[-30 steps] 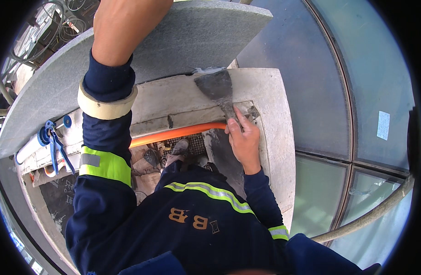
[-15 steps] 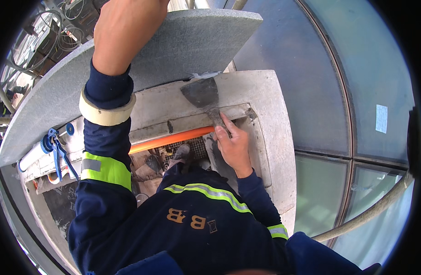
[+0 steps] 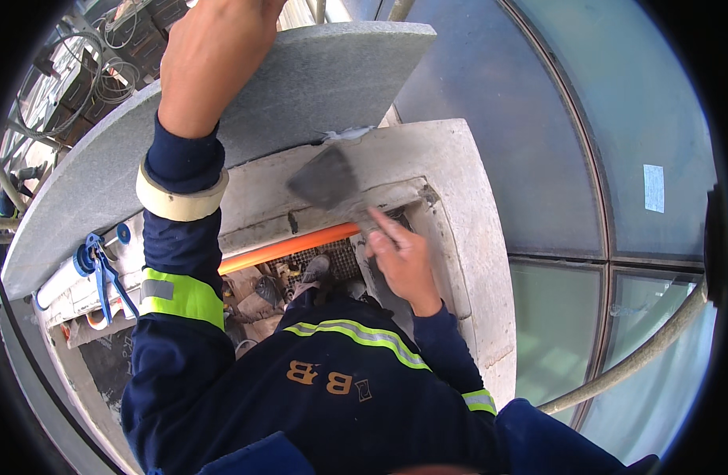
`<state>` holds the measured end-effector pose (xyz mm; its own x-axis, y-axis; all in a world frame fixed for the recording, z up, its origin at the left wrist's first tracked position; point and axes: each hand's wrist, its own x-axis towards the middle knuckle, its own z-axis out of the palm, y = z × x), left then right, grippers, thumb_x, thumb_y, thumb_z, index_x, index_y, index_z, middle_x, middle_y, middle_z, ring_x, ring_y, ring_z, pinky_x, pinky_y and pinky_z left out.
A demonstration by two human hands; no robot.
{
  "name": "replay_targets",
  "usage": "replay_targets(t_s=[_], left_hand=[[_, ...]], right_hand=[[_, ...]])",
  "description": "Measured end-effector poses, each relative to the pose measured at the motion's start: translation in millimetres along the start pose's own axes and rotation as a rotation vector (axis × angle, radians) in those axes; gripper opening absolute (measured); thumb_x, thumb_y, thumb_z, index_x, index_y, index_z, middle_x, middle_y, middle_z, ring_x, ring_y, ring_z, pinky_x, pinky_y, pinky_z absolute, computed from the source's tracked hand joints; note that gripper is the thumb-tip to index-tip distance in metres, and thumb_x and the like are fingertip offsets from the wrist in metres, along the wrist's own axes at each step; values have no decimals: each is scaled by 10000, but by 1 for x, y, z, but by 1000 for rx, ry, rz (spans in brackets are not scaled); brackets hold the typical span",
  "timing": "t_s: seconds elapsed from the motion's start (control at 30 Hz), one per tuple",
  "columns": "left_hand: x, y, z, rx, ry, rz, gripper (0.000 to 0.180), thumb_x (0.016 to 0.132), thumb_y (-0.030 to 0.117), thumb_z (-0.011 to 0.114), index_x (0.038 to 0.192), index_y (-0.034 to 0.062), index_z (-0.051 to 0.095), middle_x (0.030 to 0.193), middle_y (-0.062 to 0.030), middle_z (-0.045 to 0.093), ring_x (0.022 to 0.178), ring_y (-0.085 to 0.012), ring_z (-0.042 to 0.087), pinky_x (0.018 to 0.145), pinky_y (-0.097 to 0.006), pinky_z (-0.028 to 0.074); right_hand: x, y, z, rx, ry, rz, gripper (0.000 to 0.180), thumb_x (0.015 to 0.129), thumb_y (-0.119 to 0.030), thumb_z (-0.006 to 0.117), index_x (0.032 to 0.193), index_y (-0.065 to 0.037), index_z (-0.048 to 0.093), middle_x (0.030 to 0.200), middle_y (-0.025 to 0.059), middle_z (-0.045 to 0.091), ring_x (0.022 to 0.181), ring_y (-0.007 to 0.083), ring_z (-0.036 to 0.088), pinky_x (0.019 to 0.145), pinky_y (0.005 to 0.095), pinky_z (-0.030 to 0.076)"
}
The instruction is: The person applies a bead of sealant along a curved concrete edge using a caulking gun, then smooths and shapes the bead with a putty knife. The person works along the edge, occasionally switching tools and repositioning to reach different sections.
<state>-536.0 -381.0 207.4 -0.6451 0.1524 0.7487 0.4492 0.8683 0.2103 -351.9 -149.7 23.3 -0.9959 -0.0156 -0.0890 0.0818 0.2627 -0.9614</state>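
Observation:
My right hand is closed around the handle of a putty knife, its broad dark blade smeared by motion. That blade hovers over or touches the pale stone ledge; which one I cannot tell. A tall grey stone slab stands along the ledge's far side, and a whitish smear of paste sits where the two meet. My left hand reaches up to the slab's top edge, its fingers cut off by the picture's upper rim. A roll of cream tape rings my left sleeve.
A blue caulking gun with a white tube lies on the ledge at left. An orange bar runs across the opening before me, above a cluttered floor. Glass panels rise at right, with a pole near them. Cables hang far left.
The putty knife's blade has swung left and toward me, away from the slab's foot. My left hand stays by the slab's top; the whole view has shifted slightly.

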Motion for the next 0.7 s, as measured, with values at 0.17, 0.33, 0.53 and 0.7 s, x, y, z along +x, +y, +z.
replay_targets(t_s=[0.17, 0.33, 0.53, 0.7], left_hand=[[2, -5, 2, -9, -31, -46, 211, 995, 211, 614, 1053, 8, 625, 848, -253, 685, 839, -456, 673, 716, -527, 523], [3, -7, 1, 29, -93, -60, 217, 992, 219, 618, 1049, 10, 623, 836, -256, 685, 833, -457, 676, 706, -532, 525], [5, -10, 3, 15, -90, -34, 218, 994, 217, 614, 1057, 8, 626, 882, -240, 698, 844, -449, 679, 718, -521, 533], [4, -10, 6, 3, -84, -22, 218, 995, 205, 610, 1081, 6, 635, 933, -223, 711, 865, -428, 691, 732, -505, 543]], right_hand=[[14, 12, -15, 26, 294, 100, 467, 1059, -168, 567, 1476, 39, 536, 771, 2, 614, 551, 22, 414, 510, 217, 368], [25, 22, -20, -12, 248, 73, 477, 1050, -151, 566, 1481, 49, 525, 750, 3, 607, 553, 21, 429, 504, 217, 366], [29, 17, -20, -16, 161, 51, 503, 1045, -157, 579, 1487, 70, 502, 726, -3, 590, 540, 22, 433, 497, 206, 356], [28, 16, -16, 25, 111, 64, 528, 1050, -165, 584, 1501, 85, 471, 737, -1, 592, 536, 22, 437, 490, 201, 351]])
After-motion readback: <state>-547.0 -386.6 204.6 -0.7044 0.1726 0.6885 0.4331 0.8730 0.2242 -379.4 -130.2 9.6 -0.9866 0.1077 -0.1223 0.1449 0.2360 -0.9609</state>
